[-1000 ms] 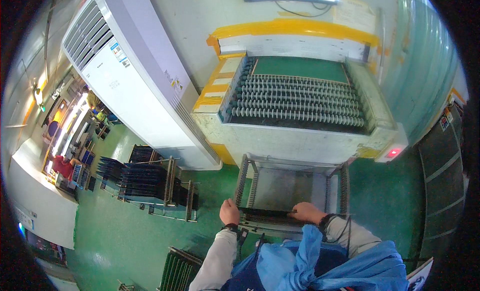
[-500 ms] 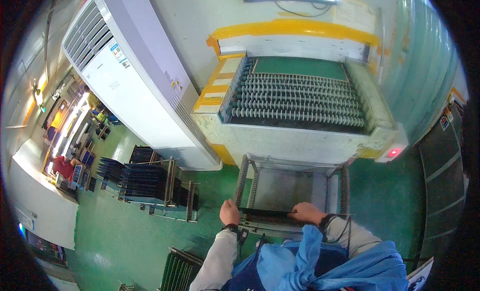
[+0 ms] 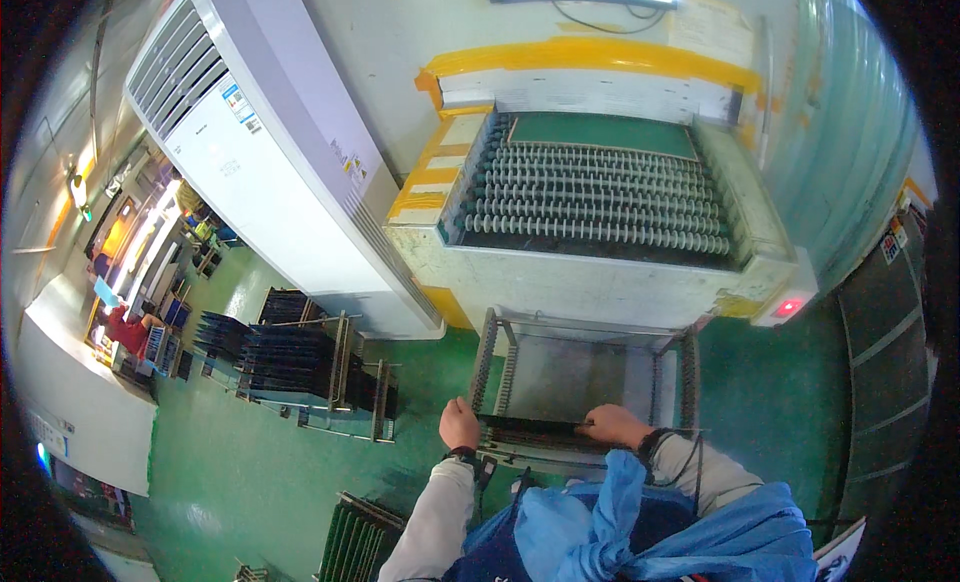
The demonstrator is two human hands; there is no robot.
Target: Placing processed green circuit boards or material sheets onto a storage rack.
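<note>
In front of me stands a metal rack (image 3: 480, 367) with toothed side posts. Several thin dark panels stand on edge in its near end. My left hand (image 3: 459, 424) is closed at the left end of the nearest dark panel (image 3: 535, 425). Toward the other end of that panel, my right hand (image 3: 615, 426) is closed over its top edge, the fingers bent down behind it. How far the fingertips reach around the panel is hidden.
Beyond the rack is a roller conveyor machine (image 3: 600, 207) with a green panel (image 3: 600, 134) on its far rollers. A tall white air conditioner (image 3: 270, 172) stands left of it. Racks of dark panels (image 3: 290, 362) and green boards (image 3: 358, 537) stand on the floor to the left.
Both my hands stay in place on the dark panel. Far off at the left, a light blue sheet has come into view by a person in red.
</note>
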